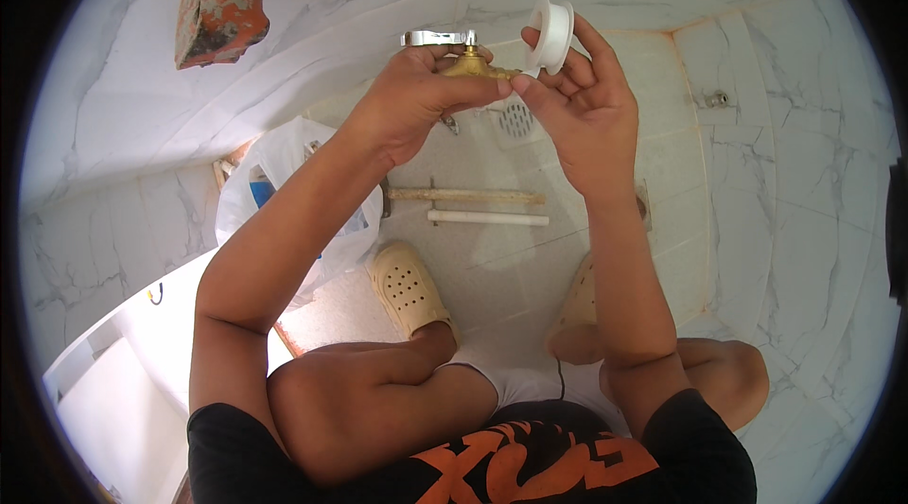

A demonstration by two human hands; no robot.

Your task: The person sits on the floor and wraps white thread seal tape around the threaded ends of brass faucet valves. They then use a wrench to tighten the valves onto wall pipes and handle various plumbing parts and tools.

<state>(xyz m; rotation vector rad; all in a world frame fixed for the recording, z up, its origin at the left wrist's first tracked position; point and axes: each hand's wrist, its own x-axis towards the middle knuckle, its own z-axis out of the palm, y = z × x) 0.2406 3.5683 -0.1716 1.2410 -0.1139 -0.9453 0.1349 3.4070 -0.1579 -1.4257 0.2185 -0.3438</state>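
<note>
My left hand (421,93) is closed around a brass valve (465,65) with a chrome handle (437,38) on top. The valve's threaded end points right, toward my other hand. A white spool of thread seal tape (552,35) hangs on the fingers of my right hand (591,112). Its thumb and fingertip pinch near the valve's threaded end, where a short white piece of tape runs down from the spool. Both hands are raised above the floor and nearly touch at the valve's end. My left palm hides part of the valve body.
A white plastic bag (284,173) of items stands at the left. Two pipes, one stained (468,195) and one white (487,217), lie on the floor below a round drain (516,120). An orange, dirt-caked pipe (222,12) with a red cap is at upper left. A fitting (717,100) protrudes from the right wall.
</note>
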